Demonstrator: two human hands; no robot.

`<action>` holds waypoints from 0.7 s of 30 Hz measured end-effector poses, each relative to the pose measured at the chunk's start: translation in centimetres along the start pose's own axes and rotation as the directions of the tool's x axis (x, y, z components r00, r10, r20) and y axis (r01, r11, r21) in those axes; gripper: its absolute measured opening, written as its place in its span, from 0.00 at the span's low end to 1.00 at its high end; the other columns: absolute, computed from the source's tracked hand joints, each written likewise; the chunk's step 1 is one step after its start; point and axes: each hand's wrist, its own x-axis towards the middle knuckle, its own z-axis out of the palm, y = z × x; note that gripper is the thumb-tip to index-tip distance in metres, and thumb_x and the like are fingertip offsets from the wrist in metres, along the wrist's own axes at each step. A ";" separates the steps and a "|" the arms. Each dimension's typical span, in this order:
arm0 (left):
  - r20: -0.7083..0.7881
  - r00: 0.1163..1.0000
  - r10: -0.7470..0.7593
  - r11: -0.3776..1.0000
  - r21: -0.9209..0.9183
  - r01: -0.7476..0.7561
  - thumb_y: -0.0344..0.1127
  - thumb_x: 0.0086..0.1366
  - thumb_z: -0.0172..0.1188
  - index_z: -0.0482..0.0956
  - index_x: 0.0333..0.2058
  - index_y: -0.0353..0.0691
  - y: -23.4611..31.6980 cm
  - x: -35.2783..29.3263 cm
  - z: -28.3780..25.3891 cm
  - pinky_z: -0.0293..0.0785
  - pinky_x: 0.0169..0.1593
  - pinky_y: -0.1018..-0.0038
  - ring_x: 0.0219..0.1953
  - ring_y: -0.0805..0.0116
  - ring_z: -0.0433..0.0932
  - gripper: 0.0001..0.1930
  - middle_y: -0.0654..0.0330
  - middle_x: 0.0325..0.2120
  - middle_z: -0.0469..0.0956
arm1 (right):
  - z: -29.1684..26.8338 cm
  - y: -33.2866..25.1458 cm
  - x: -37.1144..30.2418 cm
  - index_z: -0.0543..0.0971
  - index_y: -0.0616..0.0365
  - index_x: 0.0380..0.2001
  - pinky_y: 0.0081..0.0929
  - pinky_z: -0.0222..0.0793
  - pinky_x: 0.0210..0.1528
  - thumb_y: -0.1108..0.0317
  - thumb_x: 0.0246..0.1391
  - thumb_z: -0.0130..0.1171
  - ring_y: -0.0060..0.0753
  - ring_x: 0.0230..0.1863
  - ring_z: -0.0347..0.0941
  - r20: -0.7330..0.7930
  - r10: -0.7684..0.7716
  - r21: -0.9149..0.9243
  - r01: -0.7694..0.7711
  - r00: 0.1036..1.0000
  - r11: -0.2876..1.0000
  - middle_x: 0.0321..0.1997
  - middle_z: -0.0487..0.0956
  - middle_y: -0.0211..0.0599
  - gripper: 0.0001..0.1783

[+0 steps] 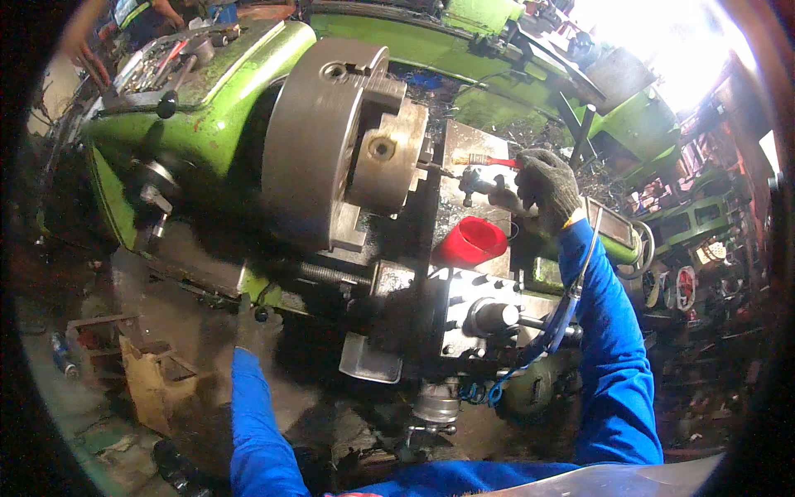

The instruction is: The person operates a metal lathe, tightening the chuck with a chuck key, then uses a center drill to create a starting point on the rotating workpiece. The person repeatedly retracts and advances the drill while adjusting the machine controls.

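My right hand [546, 189], in a dark knitted glove, is closed on a small paintbrush [490, 161] with a red handle, its bristles pointing left. The brush is above the lathe carriage, just right of the chuck jaws [389, 153] and close to a metal nozzle-like fitting [470, 184]. Below the brush stands a red plastic cup [472, 242] on the carriage. My left hand [255, 327] reaches forward past its blue sleeve, near a dark lever knob [262, 315] on the lathe front. It is dim and blurred, so its fingers cannot be made out.
The large steel chuck [310, 141] sits against the green headstock [199, 124], which carries loose tools. Nearer me are the tool post [495, 316] and a blue coiled hose [497, 389]. A cardboard box [153, 385] lies at lower left. Another person [137, 16] is at far left.
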 end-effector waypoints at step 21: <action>0.074 0.925 -0.372 0.928 0.044 0.370 0.69 0.67 0.58 0.73 0.54 0.45 -0.2 3.2 -4.2 0.80 0.41 0.62 0.33 0.57 0.83 0.33 0.55 0.37 0.82 | 2.1 -4.0 5.4 0.82 0.53 0.39 0.49 0.80 0.42 0.65 0.53 0.62 0.58 0.41 0.83 0.271 -0.015 -0.710 0.210 0.963 0.672 0.37 0.83 0.49 0.11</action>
